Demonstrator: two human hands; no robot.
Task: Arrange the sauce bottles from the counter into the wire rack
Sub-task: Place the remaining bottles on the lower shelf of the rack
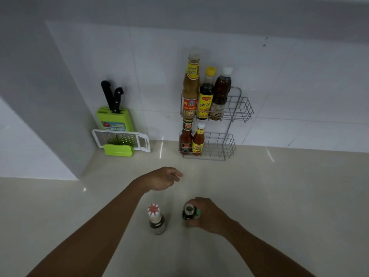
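A two-tier wire rack stands against the tiled wall. Its upper tier holds three bottles: a tall tan sauce bottle, a dark yellow-capped bottle and a brown white-capped bottle. Two red sauce bottles sit in the lower tier. On the counter, a dark bottle with a red-and-white cap stands free. My right hand is wrapped around a small dark bottle next to something green. My left hand hovers over the counter, fingers loosely apart, holding nothing.
A green knife block with two black-handled knives stands left of the rack against the wall. A white grater with a green holder leans in front of it. The beige counter stretches to the right; the right halves of both rack tiers hold nothing.
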